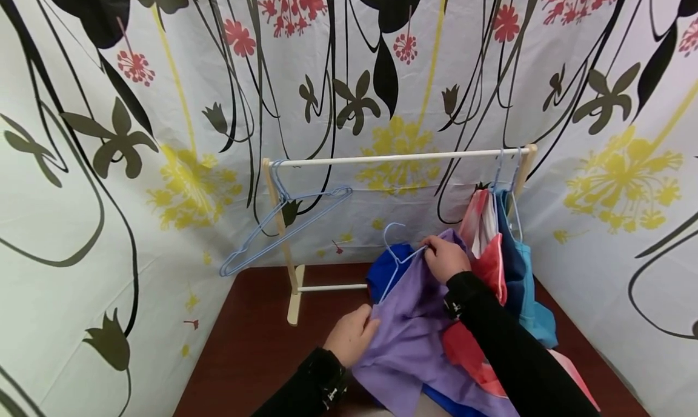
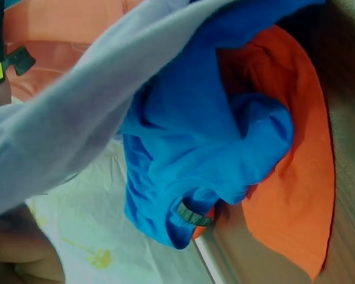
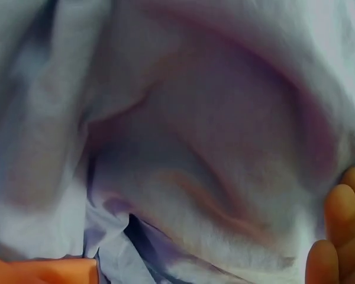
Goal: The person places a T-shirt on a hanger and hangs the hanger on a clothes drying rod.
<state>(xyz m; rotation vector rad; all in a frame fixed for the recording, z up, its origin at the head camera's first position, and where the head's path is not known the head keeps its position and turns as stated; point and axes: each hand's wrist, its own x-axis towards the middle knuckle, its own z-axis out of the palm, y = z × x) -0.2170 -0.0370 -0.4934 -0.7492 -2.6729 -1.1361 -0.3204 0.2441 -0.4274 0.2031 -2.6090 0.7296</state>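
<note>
At left, a blue hanger (image 1: 285, 196) hangs from the rack's rail (image 1: 376, 159). Next, the left hand (image 1: 350, 337) pinches the edge of the purple garment (image 1: 403, 335) above the dark worktop (image 1: 251, 326). A second hanger (image 1: 398, 261) (its hook well below the rail) reaches into the cloth. The right hand (image 1: 447, 260) grips the garment beside that hanger's arm. Rightmost, blue clothes (image 1: 509, 247) hang.

1. Your left sleeve (image 1: 291, 390) and right sleeve (image 1: 512, 344): black, long.
2. Your left wristband (image 1: 323, 371) and right wristband (image 1: 463, 290): black, small pale marks on each, illegible.
3. Your left hand (image 1: 351, 335) and right hand (image 1: 446, 259): bare.
</note>
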